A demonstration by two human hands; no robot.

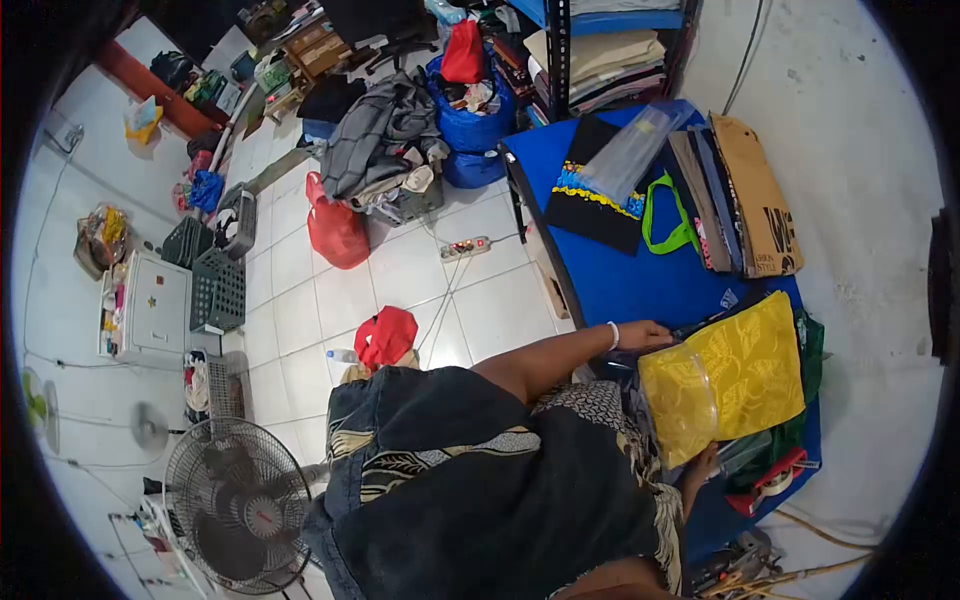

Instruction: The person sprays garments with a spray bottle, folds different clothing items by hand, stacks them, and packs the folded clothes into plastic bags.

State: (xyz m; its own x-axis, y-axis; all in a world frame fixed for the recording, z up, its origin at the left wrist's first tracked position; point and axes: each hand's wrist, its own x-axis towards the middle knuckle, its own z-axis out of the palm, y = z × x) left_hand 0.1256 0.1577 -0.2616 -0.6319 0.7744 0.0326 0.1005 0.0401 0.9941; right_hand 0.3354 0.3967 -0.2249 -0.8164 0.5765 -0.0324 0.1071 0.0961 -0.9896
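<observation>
A folded yellow patterned cloth [755, 365], with clear plastic over its near end, lies at the near part of the blue table [600, 270]. My left hand [643, 335], below a white wristband, is at the cloth's upper left corner beside dark material; its fingers look bent, but what they hold is hidden. My right hand [702, 466] is at the cloth's lower edge, partly covered by it, its fingers not clear. A red tape dispenser [768, 482] rests near the table's right end. Dark green plastic [808, 350] shows behind the cloth.
A black folded cloth [598, 185] under clear plastic, a green strap [670, 215] and upright folded clothes beside a brown bag [755, 200] are farther back on the table. A fan [237, 505] stands lower left; a power strip [466, 247] and red bag [335, 225] lie on the floor.
</observation>
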